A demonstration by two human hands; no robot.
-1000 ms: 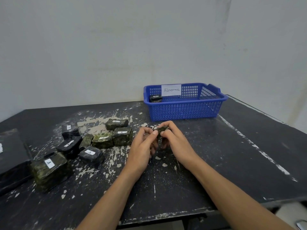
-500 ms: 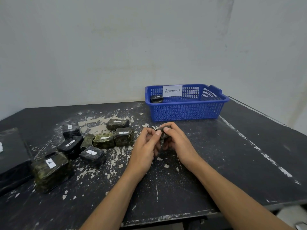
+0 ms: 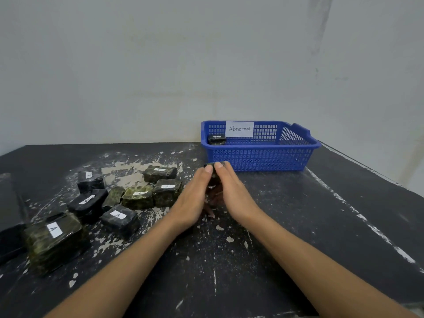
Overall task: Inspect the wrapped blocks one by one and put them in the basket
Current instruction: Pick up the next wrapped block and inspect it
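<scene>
Centre frame, the left hand [image 3: 195, 196] and right hand [image 3: 231, 191] together grip one small wrapped block [image 3: 210, 167], fingers curled round it, just in front of the blue basket [image 3: 259, 157], which holds a single block [image 3: 216, 139], while about eight more blocks [image 3: 137, 196] wait at left on the worktop [image 3: 321, 226].

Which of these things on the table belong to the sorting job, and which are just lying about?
Part of the job:
- held block, gripped between left hand and right hand
- labelled blocks waiting at the left
- blue basket, with a dark block inside

Just lying about:
- black box at the left edge
- flaking table
</scene>
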